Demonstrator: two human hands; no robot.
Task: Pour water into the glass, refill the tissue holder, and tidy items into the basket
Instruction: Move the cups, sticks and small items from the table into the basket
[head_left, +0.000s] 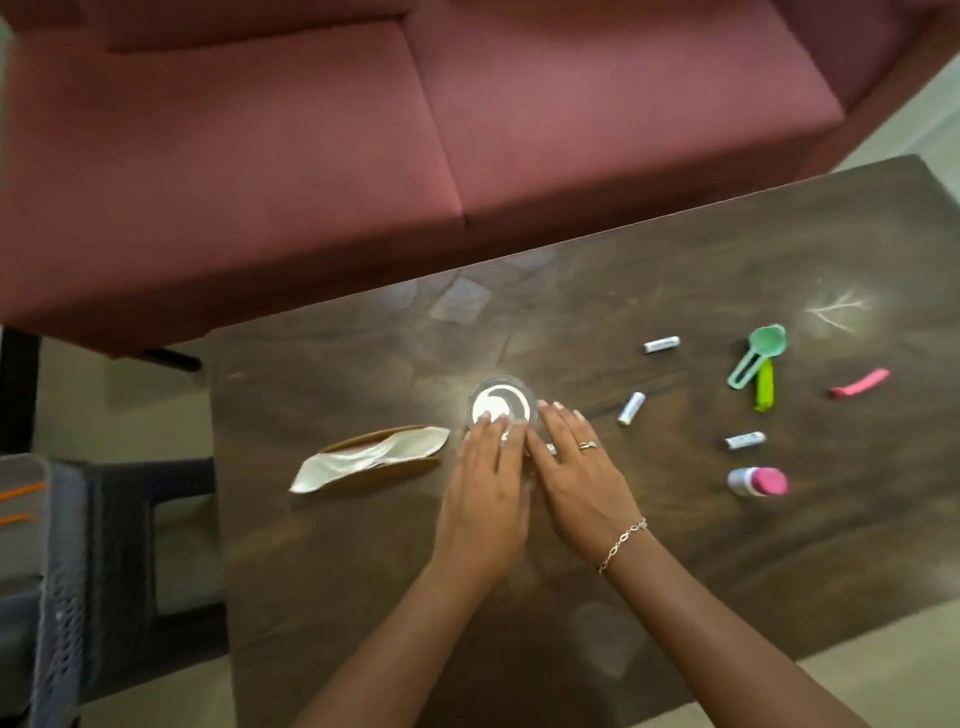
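Both hands reach forward, fingers straight and gripping nothing. The left hand (485, 499) lays its fingertips on the near rim of the glass (511, 397), and the right hand (576, 478) lies flat just right of it. The glass stands upright mid-table (363, 571), directly ahead of both, the left hand nearer. The brown tissue holder (410, 466) lies to its left and a battery (631, 408) to its right.

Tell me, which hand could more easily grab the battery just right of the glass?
The right hand, probably. That battery lies just beyond its fingertips, while the left hand touches the glass on the far side and would have to cross over.
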